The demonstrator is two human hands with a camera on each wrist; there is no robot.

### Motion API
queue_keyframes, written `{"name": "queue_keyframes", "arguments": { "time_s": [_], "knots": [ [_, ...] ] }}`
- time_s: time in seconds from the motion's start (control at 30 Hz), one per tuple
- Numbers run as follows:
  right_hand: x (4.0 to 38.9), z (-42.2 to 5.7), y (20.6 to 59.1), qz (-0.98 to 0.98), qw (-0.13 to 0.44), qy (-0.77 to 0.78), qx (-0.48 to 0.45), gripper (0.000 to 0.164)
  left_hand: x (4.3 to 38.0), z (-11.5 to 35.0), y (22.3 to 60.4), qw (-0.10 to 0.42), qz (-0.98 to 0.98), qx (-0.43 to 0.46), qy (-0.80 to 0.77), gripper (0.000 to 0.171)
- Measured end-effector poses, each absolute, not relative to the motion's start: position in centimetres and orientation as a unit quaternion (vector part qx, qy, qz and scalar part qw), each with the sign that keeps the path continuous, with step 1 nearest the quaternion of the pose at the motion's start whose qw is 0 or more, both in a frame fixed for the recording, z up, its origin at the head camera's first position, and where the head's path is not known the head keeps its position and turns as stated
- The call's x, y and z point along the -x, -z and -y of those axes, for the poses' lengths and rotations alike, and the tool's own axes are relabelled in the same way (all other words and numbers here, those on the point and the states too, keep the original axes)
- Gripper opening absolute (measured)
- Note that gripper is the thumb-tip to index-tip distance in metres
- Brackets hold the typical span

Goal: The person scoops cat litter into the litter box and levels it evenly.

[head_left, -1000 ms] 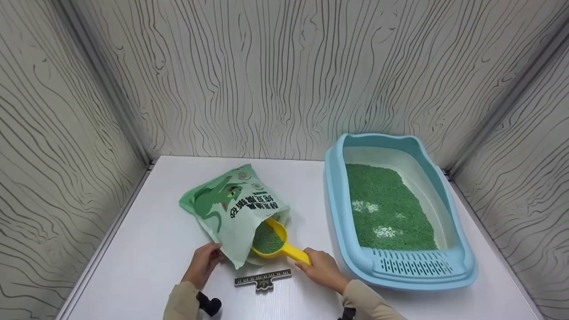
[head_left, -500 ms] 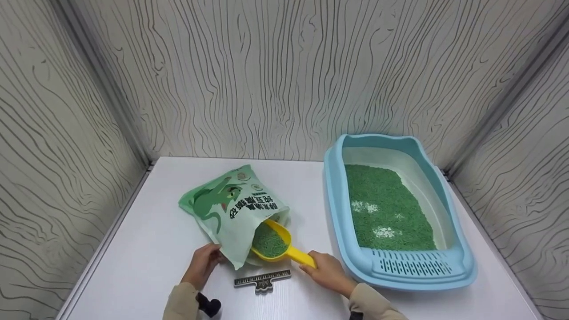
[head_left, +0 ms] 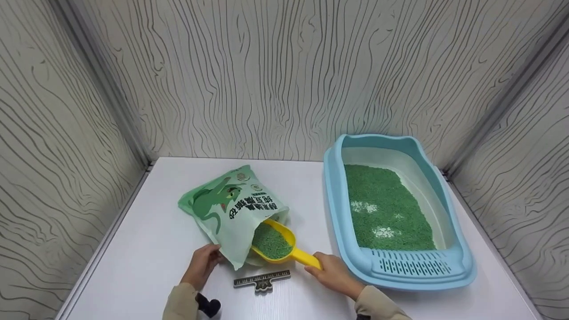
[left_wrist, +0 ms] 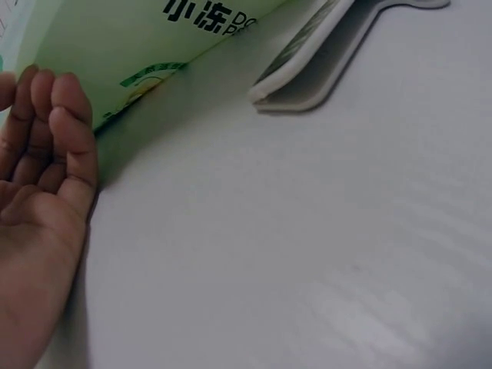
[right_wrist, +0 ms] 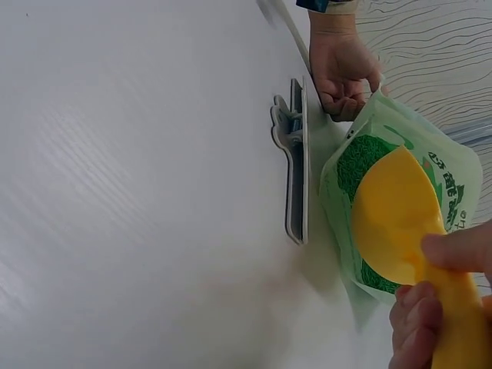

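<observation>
A yellow scoop (head_left: 298, 254) of green pellets (head_left: 273, 243) sat in the mouth of the bag (head_left: 229, 213), left of the blue tray (head_left: 333, 200)
The right hand (head_left: 333, 273), angled in from the near right, had its grip clamped on the scoop's handle, seemingly to balance the load; the left hand (head_left: 202, 265) pinched the bag's near-left edge, probably to steady its opening

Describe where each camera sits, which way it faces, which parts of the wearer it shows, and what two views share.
Head: worn on the head, facing forward and down at the green bag, yellow scoop and blue tray; left hand, right hand and beige sleeves show.
Left wrist: on that wrist, facing the bag and white tabletop; only the left hand shows.
Right wrist: on that wrist, facing the scoop and open bag; both hands show.
Shared: both wrist views include the left hand, bag and clip.
</observation>
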State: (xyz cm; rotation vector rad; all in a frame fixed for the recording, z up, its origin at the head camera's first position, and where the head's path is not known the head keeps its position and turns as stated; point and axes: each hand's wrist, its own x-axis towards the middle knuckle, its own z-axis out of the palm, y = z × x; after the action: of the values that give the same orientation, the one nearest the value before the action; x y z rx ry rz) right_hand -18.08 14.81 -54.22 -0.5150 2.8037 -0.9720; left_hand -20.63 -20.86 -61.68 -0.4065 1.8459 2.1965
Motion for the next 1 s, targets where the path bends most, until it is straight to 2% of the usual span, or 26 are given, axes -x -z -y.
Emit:
{"name": "queue_keyframes", "arguments": {
  "time_s": [0.17,0.47,0.6,0.73,1.0],
  "knots": [
    [17.9,-15.2,53.9,-0.929,0.055,0.324,0.171,0.028,20.6,20.8,61.5,0.115,-0.627,0.151,-0.755,0.02],
    [17.7,-15.8,53.9,-0.928,0.035,0.318,0.192,0.026,20.7,20.8,61.6,0.119,-0.633,0.154,-0.749,0.029],
    [17.4,-16.0,53.6,-0.928,0.055,0.319,0.184,0.027,20.7,20.7,61.6,0.118,-0.631,0.152,-0.751,0.03],
    [17.1,-16.3,53.1,-0.928,0.076,0.319,0.176,0.025,20.7,20.7,61.6,0.114,-0.628,0.153,-0.755,0.025],
    [16.9,-16.7,52.7,-0.936,0.065,0.299,0.176,0.02,20.6,20.7,61.7,0.115,-0.63,0.142,-0.755,0.019]
  ]
}}
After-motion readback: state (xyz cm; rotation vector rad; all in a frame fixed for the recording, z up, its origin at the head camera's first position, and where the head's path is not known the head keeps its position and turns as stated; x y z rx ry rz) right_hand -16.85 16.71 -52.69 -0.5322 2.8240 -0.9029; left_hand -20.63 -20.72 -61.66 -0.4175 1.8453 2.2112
